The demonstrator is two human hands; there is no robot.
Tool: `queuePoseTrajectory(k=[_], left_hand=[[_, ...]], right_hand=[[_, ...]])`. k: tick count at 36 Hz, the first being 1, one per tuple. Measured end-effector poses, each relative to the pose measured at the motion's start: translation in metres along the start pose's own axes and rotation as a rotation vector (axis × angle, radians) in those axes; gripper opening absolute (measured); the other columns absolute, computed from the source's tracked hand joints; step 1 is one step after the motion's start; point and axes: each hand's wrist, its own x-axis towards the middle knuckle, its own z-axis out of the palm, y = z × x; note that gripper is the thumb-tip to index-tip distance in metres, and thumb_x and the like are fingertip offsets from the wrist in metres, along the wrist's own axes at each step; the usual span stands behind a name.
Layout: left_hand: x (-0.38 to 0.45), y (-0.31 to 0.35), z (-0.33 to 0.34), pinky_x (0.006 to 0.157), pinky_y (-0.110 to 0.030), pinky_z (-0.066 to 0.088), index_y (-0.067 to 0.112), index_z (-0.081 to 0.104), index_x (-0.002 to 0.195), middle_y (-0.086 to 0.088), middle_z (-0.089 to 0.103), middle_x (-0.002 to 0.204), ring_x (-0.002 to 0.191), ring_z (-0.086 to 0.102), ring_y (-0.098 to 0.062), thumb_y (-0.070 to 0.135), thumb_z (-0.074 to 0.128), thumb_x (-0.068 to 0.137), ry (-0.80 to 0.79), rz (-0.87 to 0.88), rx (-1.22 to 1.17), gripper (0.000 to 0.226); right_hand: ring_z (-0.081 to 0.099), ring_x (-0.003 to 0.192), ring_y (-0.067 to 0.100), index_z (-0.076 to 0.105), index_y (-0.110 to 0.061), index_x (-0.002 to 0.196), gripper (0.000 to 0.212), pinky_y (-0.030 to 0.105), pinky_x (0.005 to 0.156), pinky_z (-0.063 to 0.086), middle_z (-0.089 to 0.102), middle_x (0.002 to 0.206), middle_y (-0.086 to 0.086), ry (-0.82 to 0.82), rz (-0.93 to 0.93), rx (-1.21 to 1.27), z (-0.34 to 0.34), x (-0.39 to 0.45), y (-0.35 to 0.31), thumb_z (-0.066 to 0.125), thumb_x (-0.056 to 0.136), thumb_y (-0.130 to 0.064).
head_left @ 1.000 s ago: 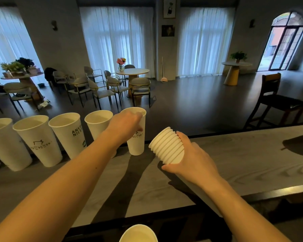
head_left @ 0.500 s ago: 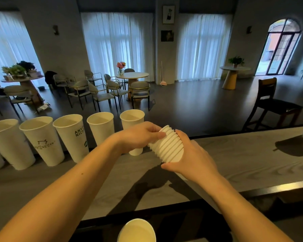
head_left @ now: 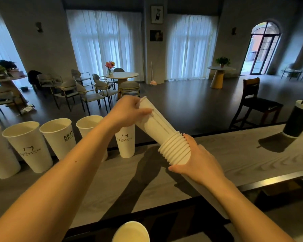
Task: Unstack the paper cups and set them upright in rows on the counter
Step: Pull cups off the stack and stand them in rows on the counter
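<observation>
My right hand grips a stack of white paper cups held tilted over the counter, rims pointing up and to the left. My left hand holds the top cup near its rim, and that cup is drawn most of the way out of the stack. Several white cups stand upright in a row along the counter's far edge: one with a logo just under my left hand, another and a further one to its left. My left forearm hides part of the row.
The grey wood-grain counter stretches to the right, where a dark cup with a straw stands. Another white cup sits below the counter's near edge. Chairs and tables fill the room beyond.
My left hand let go of the cup it set in the row, moved to the stack and pulled its top cup up and to the left. The stack tipped more upright.
</observation>
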Motion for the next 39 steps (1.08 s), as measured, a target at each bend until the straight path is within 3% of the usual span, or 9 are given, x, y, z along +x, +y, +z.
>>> queuePoseTrajectory(k=[3, 7, 12, 19, 24, 27, 31, 35, 39], left_hand=[[0.013, 0.01, -0.007, 0.064, -0.021, 0.046, 0.015, 0.063, 0.108, 0.003, 0.062, 0.096, 0.087, 0.06, -0.014, 0.035, 0.067, 0.089, 0.121, 0.095, 0.126, 0.028], [0.016, 0.011, 0.023, 0.083, -0.041, 0.055, 0.014, 0.059, 0.112, -0.007, 0.062, 0.112, 0.101, 0.062, -0.027, 0.031, 0.066, 0.09, 0.014, 0.179, 0.321, 0.029], [0.011, -0.013, 0.066, 0.082, -0.038, 0.051, 0.013, 0.06, 0.11, -0.007, 0.063, 0.108, 0.099, 0.062, -0.028, 0.027, 0.063, 0.091, -0.081, 0.227, 0.517, 0.024], [0.017, -0.026, 0.088, 0.1, -0.042, 0.048, 0.006, 0.059, 0.125, -0.014, 0.061, 0.124, 0.113, 0.06, -0.031, 0.019, 0.059, 0.096, -0.105, 0.135, 0.577, 0.031], [0.03, -0.025, 0.093, 0.099, -0.041, 0.048, 0.007, 0.058, 0.125, -0.015, 0.061, 0.124, 0.111, 0.06, -0.031, 0.017, 0.059, 0.096, -0.111, 0.062, 0.582, 0.031], [0.041, -0.028, 0.094, 0.088, -0.036, 0.05, 0.007, 0.062, 0.116, -0.012, 0.064, 0.117, 0.099, 0.061, -0.025, 0.018, 0.056, 0.097, -0.078, 0.048, 0.559, 0.023], [0.049, -0.03, 0.098, 0.085, -0.038, 0.052, 0.01, 0.063, 0.113, -0.011, 0.067, 0.11, 0.099, 0.065, -0.028, 0.022, 0.066, 0.091, -0.044, 0.069, 0.652, 0.025], [0.057, -0.032, 0.102, 0.088, -0.037, 0.051, 0.011, 0.06, 0.118, -0.011, 0.065, 0.113, 0.102, 0.065, -0.027, 0.027, 0.066, 0.091, -0.06, -0.017, 0.666, 0.032], [0.069, -0.039, 0.104, 0.074, -0.033, 0.046, 0.016, 0.058, 0.118, -0.003, 0.061, 0.1, 0.086, 0.059, -0.019, 0.037, 0.067, 0.088, -0.067, -0.044, 0.652, 0.038]], right_hand=[[0.057, 0.109, 0.022, 0.009, -0.048, 0.148, 0.119, 0.047, 0.087, 0.056, 0.054, 0.124, 0.0, 0.011, 0.089, -0.04, -0.005, -0.003, 0.007, 0.082, 0.057, -0.067], [0.059, 0.111, 0.025, 0.012, -0.048, 0.148, 0.118, 0.048, 0.088, 0.055, 0.057, 0.126, 0.0, 0.037, 0.134, -0.041, -0.007, -0.01, 0.004, 0.08, 0.053, -0.07], [0.059, 0.113, 0.027, 0.015, -0.047, 0.148, 0.121, 0.048, 0.091, 0.054, 0.058, 0.127, 0.002, 0.066, 0.15, -0.064, -0.006, -0.023, -0.007, 0.073, 0.046, -0.076], [0.059, 0.111, 0.027, 0.016, -0.046, 0.148, 0.117, 0.046, 0.091, 0.053, 0.056, 0.124, 0.003, 0.11, 0.143, -0.053, -0.008, -0.032, -0.015, 0.08, 0.053, -0.067], [0.06, 0.107, 0.022, 0.016, -0.05, 0.145, 0.115, 0.047, 0.086, 0.057, 0.057, 0.122, -0.002, 0.098, 0.101, -0.035, -0.008, -0.026, -0.014, 0.075, 0.049, -0.073], [0.06, 0.106, 0.019, 0.016, -0.05, 0.145, 0.113, 0.044, 0.084, 0.058, 0.056, 0.122, -0.004, 0.086, 0.053, -0.017, -0.011, -0.016, -0.008, 0.078, 0.053, -0.07], [0.056, 0.109, 0.018, 0.014, -0.047, 0.149, 0.113, 0.037, 0.084, 0.053, 0.053, 0.123, -0.003, 0.064, 0.011, -0.018, -0.017, -0.003, 0.005, 0.082, 0.06, -0.064], [0.057, 0.11, 0.018, 0.013, -0.049, 0.148, 0.115, 0.043, 0.087, 0.056, 0.054, 0.123, -0.005, 0.035, -0.022, 0.002, -0.019, 0.008, 0.018, 0.08, 0.056, -0.068], [0.059, 0.108, 0.017, 0.014, -0.051, 0.147, 0.117, 0.044, 0.086, 0.057, 0.055, 0.122, -0.007, 0.014, -0.052, 0.038, -0.019, 0.013, 0.03, 0.076, 0.051, -0.072]])
